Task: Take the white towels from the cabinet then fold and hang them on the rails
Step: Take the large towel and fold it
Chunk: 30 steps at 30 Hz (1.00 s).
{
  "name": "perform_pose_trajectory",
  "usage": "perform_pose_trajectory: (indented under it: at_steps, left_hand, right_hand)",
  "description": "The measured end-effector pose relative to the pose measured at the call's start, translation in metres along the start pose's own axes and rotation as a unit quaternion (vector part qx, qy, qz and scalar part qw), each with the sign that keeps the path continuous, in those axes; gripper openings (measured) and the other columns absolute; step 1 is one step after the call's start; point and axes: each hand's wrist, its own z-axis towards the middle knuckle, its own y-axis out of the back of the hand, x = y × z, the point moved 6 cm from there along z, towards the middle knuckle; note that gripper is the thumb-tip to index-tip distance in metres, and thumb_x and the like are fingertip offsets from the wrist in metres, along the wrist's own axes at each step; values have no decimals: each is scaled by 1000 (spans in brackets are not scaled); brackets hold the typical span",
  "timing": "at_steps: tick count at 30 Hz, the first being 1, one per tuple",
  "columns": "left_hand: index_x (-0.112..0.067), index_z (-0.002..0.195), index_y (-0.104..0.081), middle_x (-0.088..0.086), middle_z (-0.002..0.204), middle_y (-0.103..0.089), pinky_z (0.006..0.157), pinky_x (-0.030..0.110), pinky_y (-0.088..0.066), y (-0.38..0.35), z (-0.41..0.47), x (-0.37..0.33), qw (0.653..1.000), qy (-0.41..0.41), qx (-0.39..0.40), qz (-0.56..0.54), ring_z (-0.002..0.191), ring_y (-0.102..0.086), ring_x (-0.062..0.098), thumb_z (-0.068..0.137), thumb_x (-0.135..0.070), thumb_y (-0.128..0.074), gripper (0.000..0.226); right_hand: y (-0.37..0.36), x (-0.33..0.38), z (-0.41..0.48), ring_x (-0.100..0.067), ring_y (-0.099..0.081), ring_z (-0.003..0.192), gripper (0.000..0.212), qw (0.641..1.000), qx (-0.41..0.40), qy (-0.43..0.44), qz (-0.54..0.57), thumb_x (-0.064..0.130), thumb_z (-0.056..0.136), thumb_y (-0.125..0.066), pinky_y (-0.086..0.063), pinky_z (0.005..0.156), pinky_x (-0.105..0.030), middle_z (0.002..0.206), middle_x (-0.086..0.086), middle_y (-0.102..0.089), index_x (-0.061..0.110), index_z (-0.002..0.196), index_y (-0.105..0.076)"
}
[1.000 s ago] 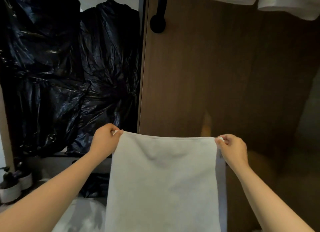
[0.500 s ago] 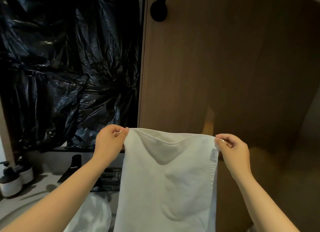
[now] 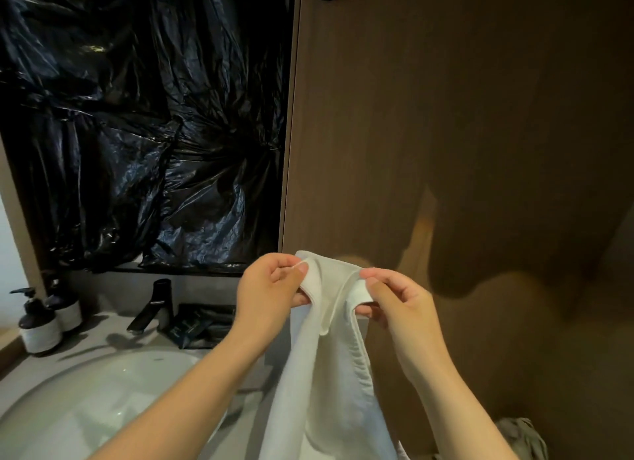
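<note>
Dim, warm light; soft shadows blur across the wooden panel (image 3: 446,133), glare glints on black plastic (image 3: 137,116), edges bend.

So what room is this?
Probably a bathroom: a white basin sits low on the left, a black tap stands behind it, and two pump bottles stand on the counter.

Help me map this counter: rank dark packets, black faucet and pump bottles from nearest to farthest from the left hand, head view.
1. dark packets, on the counter just left of the left hand.
2. black faucet, further left.
3. pump bottles, at the far left edge.
</note>
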Motion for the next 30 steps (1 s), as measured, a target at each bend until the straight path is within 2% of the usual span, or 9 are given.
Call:
perform_pose_trajectory:
  at_steps: [3,5,10,13,15,18,22,26,30]
  left_hand:
    - [-3,96,-65,20,88,-70,59,24,-57,-5,-13,9,1000,5,19,-19,72,-70,21,90,-6,-62,7]
    - [-8,96,-66,17,89,-71,62,26,-58,-4,-22,15,999,12,20,-31,76,-72,22,90,-6,-63,7]
    - [-10,97,-69,13,89,-74,67,29,-57,4,-45,35,996,55,13,-67,80,-72,25,86,-3,-66,13]
    - [-6,94,-71,14,83,-75,57,19,-53,8,-60,40,990,80,15,-112,70,-72,19,85,-1,-66,11]
    - [-5,95,-71,15,83,-75,58,18,-53,10,-67,41,989,86,20,-121,70,-72,20,85,-2,-66,12]
    - [-2,97,-70,15,84,-74,61,21,-55,8,-72,42,989,80,35,-117,74,-73,23,84,-2,-66,13]
    - [-1,95,-69,15,82,-74,63,22,-56,4,-77,38,988,76,49,-125,75,-73,25,83,-1,-67,12]
    - [-2,98,-70,13,85,-75,66,22,-57,4,-77,39,991,67,58,-104,79,-73,25,82,-3,-68,16]
    - [-6,102,-71,5,90,-76,69,19,-55,4,-79,32,993,39,97,-61,83,-72,17,85,-7,-65,18]
  right_hand:
    - [-13,-1,-12,-13,-68,64,17,1000,22,2,2,6,95,-58,-55,60,-20,83,0,-72,10,95,-75]
    - [-19,-2,-18,-14,-71,73,15,999,45,6,-9,9,94,-61,-55,62,-20,83,5,-74,13,97,-75]
    - [-24,-19,-36,-16,-71,97,25,984,171,-45,-1,23,89,-61,-56,76,-22,103,4,-74,18,110,-71]
    - [-24,-29,-48,-20,-68,106,34,965,240,-94,40,22,87,-58,-55,85,-26,112,-1,-72,15,120,-67]
    - [-21,-33,-51,-21,-70,102,29,968,230,-90,39,14,89,-58,-56,83,-26,108,-3,-73,15,116,-69]
    - [-19,-34,-51,-22,-72,80,23,979,195,-50,21,12,84,-63,-58,71,-24,92,-8,-72,12,105,-71]
    - [-22,-31,-49,-23,-60,55,11,985,170,3,-19,4,87,-65,-54,53,-26,72,-17,-65,11,95,-70]
    - [-19,-35,-50,-21,-51,45,7,989,137,22,-53,8,85,-70,-45,42,-25,64,-15,-60,15,85,-70]
    - [-14,-34,-53,-19,-50,44,9,992,102,34,-58,5,83,-72,-43,42,-25,62,-16,-58,14,79,-71]
